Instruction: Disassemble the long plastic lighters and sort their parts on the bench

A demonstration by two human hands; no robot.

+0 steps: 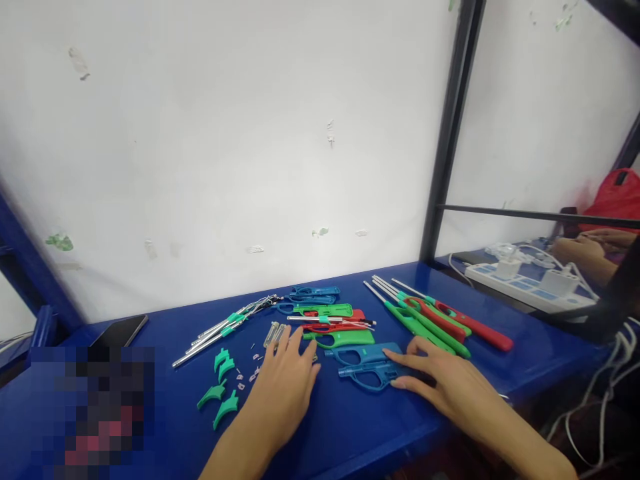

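My left hand [287, 380] is palm down, fingers stretched over several clear plastic pieces [274, 333], partly covering them. Whether its fingertips touch one is hidden. At the right, my right hand [450, 377] has thumb and index finger around the handle end of a blue lighter casing half [370, 375], which lies on the table. A second blue casing half [367, 352] rests just behind it, under the index fingertip. Green casing halves [345, 338] and red ones [357, 325] lie beyond. Left of my left hand are several green triggers [229, 408] and tiny pink parts [241, 386].
Metal rods with wires [220, 330] lie at the back left, near a dark phone [120, 333]. Assembled lighters [430, 320] are grouped at the back right. Beyond a black frame post [453, 133] are a white power strip [530, 287] and another person's hands [585, 250].
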